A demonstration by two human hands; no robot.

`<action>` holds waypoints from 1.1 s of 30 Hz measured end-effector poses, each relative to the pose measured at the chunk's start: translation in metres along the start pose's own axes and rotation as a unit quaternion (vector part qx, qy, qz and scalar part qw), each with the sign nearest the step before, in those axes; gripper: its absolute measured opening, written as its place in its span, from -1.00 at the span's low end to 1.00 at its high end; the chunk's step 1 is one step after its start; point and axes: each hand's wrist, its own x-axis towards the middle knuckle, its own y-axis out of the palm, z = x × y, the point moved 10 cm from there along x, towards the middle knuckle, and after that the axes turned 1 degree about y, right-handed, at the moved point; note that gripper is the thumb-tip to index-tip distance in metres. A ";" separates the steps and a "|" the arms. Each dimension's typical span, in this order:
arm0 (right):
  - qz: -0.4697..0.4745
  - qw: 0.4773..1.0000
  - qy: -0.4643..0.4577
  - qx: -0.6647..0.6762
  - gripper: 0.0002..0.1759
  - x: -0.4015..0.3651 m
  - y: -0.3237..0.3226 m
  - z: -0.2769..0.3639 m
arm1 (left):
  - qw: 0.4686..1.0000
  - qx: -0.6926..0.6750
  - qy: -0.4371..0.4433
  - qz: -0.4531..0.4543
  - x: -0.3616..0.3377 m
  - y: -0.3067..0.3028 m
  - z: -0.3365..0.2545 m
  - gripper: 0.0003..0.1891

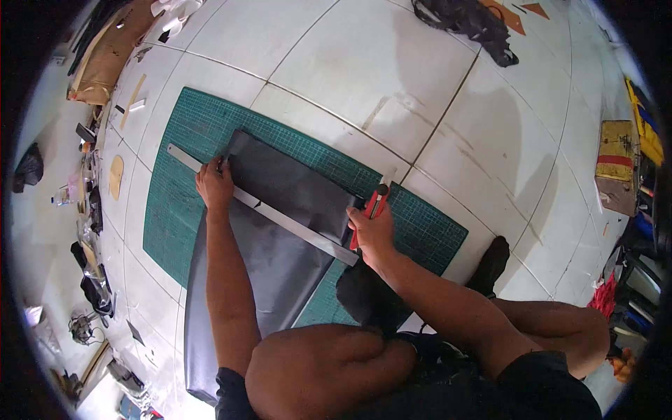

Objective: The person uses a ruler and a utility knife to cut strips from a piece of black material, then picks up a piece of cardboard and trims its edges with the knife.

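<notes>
The black sheet is lying across the green cutting mat, looking soft, smooth and prone to slipping, so it is favouring flat pressure beside the metal ruler. The left hand is resting bunched at the ruler, its exact grip unclear; the right hand is holding a red utility knife.

Cutting mat green with fine grid, sheet dark grey, cutter red, floor tiles white, 12 o'clock.
</notes>
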 end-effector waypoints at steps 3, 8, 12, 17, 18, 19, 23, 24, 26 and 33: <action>-0.005 0.995 -0.041 -0.087 -0.48 0.016 -0.008 0.000 | 0.999 0.002 -0.030 0.034 0.006 0.007 0.010 -0.65; -0.017 0.979 -0.065 -0.190 -0.50 0.016 -0.014 0.002 | 0.990 -0.033 -0.088 0.103 0.021 0.020 0.032 -0.67; -0.021 0.958 -0.112 -0.263 -0.52 0.019 -0.010 0.015 | 0.983 -0.041 -0.109 0.139 0.025 0.026 0.035 -0.69; 0.014 0.977 -0.087 -0.196 -0.47 0.038 -0.017 -0.001 | 0.984 -0.038 -0.107 0.135 0.026 0.027 0.030 -0.69; 0.006 0.968 -0.104 -0.229 -0.47 0.034 -0.017 0.011 | 0.986 -0.040 -0.105 0.121 0.027 0.031 0.031 -0.69; -0.001 0.957 -0.121 -0.262 -0.47 0.031 -0.016 0.020 | 0.988 -0.041 -0.103 0.108 0.029 0.031 0.030 -0.70; -0.015 0.969 -0.150 -0.196 -0.51 0.053 -0.026 0.040 | 0.989 -0.061 -0.104 0.086 0.045 0.029 -0.002 -0.70; 0.004 0.971 -0.153 -0.182 -0.52 0.058 -0.024 0.047 | 0.988 -0.061 -0.110 0.092 0.051 0.030 -0.010 -0.69; 0.039 0.975 -0.157 -0.153 -0.52 0.062 -0.021 0.063 | 0.985 -0.074 -0.120 0.103 0.060 0.033 -0.020 -0.69; 0.010 0.955 -0.193 -0.226 -0.56 0.089 -0.030 0.070 | 0.994 -0.053 -0.083 0.049 0.070 0.027 -0.036 -0.64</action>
